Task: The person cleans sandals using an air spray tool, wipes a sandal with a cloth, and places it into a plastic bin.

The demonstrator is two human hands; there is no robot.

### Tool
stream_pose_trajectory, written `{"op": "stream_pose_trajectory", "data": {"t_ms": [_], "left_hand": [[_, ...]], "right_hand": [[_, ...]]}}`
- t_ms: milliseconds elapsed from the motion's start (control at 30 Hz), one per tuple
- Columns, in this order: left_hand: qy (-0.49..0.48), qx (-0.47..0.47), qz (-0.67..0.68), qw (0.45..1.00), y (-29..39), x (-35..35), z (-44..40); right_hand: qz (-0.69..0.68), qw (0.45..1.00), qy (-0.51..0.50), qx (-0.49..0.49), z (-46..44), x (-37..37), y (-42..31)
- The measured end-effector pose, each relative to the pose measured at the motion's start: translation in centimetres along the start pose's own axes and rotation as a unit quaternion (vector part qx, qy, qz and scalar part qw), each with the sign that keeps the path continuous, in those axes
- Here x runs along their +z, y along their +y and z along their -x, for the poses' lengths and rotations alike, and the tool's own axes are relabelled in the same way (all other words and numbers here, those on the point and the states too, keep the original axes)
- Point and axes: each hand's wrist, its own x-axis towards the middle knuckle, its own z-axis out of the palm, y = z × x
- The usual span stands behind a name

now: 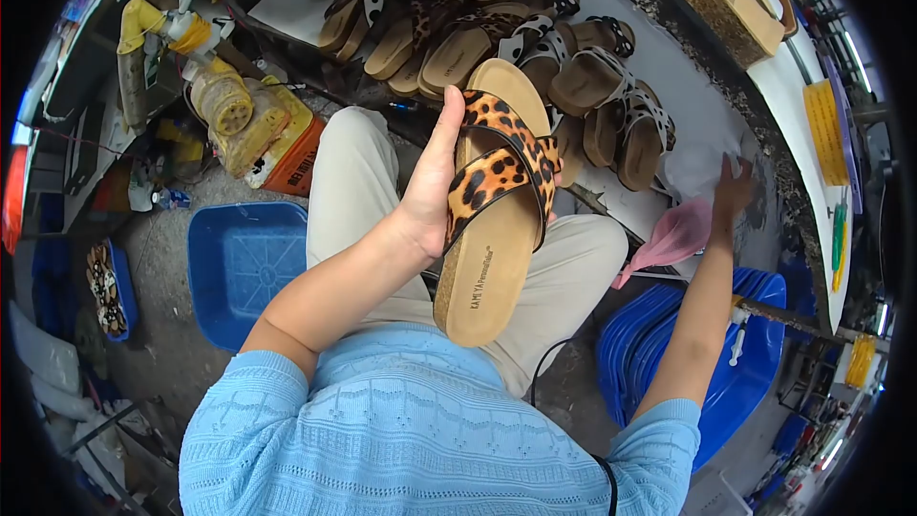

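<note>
The person's left hand [428, 191] is curling firmly around a tan, cork-soled sandal with crossed leopard-print straps [497, 199], holding it above the lap. The right hand [734, 189] is stretching over a grey tabletop [702, 139] beside a thin pink cloth [671, 237], fingers looking partly spread; whether they're gripping anything, I can't tell.

This place is looking like a footwear workshop: many strapped sandals [458, 57] are crowding a pale work surface [702, 124] across the top of the frame. At lower right, nested blue tubs [635, 354] are standing in a stack; at left, another blue tub [248, 268] is sitting on a grimy grey floor [158, 291]. At upper left, a stained yellow canister [229, 107] is sitting by an orange-and-yellow container [297, 164].
</note>
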Motion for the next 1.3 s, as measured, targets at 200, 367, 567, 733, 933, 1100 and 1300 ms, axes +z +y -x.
{"op": "stream_pose_trajectory", "data": {"t_ms": [200, 367, 567, 733, 933, 1100, 1300], "left_hand": [[0.045, 0.002, -0.040, 0.998, -0.5, -1.0, -0.7], [0.079, -0.002, -0.021, 0.997, -2.2, 1.4, -1.1], [0.072, -0.008, -0.029, 0.997, -1.3, -0.3, -0.1], [0.001, -0.060, 0.011, 0.998, -2.3, -0.1, 0.1], [0.059, -0.023, -0.086, 0.994, -1.7, 0.7, 1.1], [0.090, 0.006, -0.147, 0.985, -1.6, 0.8, 1.6], [0.114, 0.027, -0.138, 0.983, -1.7, 1.4, 1.8]], "right_hand": [[-0.282, 0.943, 0.056, -0.167, 2.8, -14.2, -17.6], [-0.467, 0.807, -0.071, -0.354, 5.7, -22.8, -28.1], [-0.448, 0.814, -0.214, -0.300, 4.9, -26.0, -27.1], [-0.452, 0.767, -0.144, -0.432, 3.5, -24.5, -30.4], [-0.368, 0.751, -0.164, -0.523, 3.4, -23.9, -32.7], [-0.319, 0.767, -0.143, -0.538, 3.6, -23.9, -33.6], [-0.295, 0.793, -0.109, -0.522, 4.2, -24.0, -34.1]]}}
